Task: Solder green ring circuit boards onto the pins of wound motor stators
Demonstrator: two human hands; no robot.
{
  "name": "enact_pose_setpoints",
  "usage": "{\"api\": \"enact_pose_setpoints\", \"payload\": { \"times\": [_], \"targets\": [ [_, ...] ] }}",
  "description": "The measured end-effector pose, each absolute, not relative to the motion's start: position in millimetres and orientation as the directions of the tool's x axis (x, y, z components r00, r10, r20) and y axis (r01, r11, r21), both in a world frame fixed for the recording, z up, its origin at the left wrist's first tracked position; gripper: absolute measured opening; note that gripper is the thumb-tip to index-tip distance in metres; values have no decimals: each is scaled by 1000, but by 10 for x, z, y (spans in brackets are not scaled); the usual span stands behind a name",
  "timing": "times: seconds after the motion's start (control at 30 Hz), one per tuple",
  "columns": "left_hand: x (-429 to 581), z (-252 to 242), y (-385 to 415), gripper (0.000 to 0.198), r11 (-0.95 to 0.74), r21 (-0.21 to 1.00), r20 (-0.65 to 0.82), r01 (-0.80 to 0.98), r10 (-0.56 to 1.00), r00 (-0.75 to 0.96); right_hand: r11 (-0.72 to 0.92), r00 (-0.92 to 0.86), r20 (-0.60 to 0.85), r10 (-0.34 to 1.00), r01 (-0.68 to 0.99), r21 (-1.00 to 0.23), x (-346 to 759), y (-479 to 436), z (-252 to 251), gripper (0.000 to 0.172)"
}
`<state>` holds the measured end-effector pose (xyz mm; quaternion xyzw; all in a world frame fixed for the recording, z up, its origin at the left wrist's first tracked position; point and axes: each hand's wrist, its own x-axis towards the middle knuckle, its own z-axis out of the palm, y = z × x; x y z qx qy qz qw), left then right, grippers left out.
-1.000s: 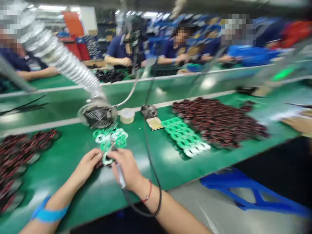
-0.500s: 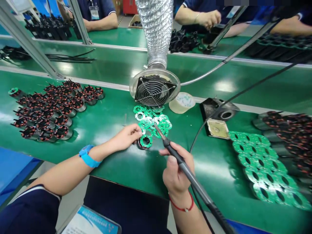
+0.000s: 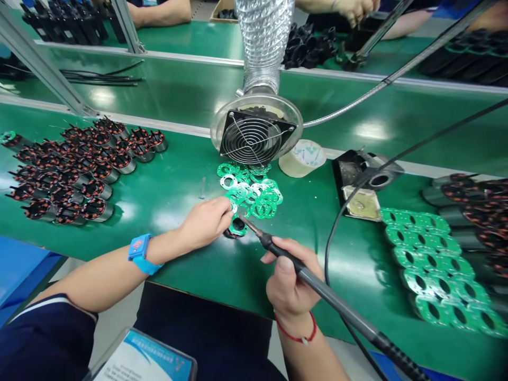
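"While the right hand (image 3: pixel 292 286) has its grip wrapped around a slim dark soldering iron (image 3: pixel 337 300), how is the left one?"

"The left hand (image 3: pixel 208 222) is curled, a narrow grip beside the green ring board (image 3: pixel 240 233). I can't tell whether it pinches anything."

"Where's that board, exactly?"

"Mid-way between the near and far edges of the glossy green surface (image 3: pixel 186 164). It's flat and round with a dark hole, and a dark rounded piece (image 3: pixel 229 233) shows under it. The iron's tapered metal tip reaches its rim, though I can't say they touch."

"And behind?"

"A loose heap of thin, shiny rings (image 3: pixel 260 188), below a black fan (image 3: pixel 251 138) with a round wire guard in a clear hood (image 3: pixel 296 114), joined to a crinkled foil duct (image 3: pixel 262 47)."

"Along the far edge?"

"A squat pale tape roll (image 3: pixel 302 160), then a black metal stand (image 3: pixel 354 169) with a yellowish square pad (image 3: pixel 362 203)."

"Toward the right edge?"

"Neat rows of flat green rings (image 3: pixel 431 276), next to steel-sided cylinders (image 3: pixel 456 219) with coppery windings. More wound cylinders (image 3: pixel 71 180) crowd toward the left edge."
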<state>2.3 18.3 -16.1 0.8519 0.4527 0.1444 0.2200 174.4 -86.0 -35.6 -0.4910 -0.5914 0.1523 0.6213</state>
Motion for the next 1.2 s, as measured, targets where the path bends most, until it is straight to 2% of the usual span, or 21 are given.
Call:
{"api": "enact_pose_setpoints", "payload": {
  "times": [0.4, 0.7, 0.87, 1.07, 1.2],
  "targets": [
    [51, -142, 147, 14, -395, 556, -4, 731, 879, 477, 395, 256, 540, 802, 450, -801, 1746, -865, -360, 17],
    [117, -121, 120, 12, -363, 501, -81, 785, 884, 460, 392, 244, 543, 803, 470, -791, 1743, -873, -379, 18],
    [116, -108, 125, 12, -382, 484, -94, 788, 872, 480, 434, 285, 574, 768, 426, -793, 1667, -826, -352, 32],
    [95, -138, 149, 13, -401, 606, -8, 687, 860, 510, 251, 178, 421, 889, 580, -775, 1642, -701, -451, 37],
    [82, -153, 189, 16, -353, 721, 4, 596, 863, 506, 236, 105, 362, 926, 588, -774, 1627, -652, -513, 45]
  ]
}}
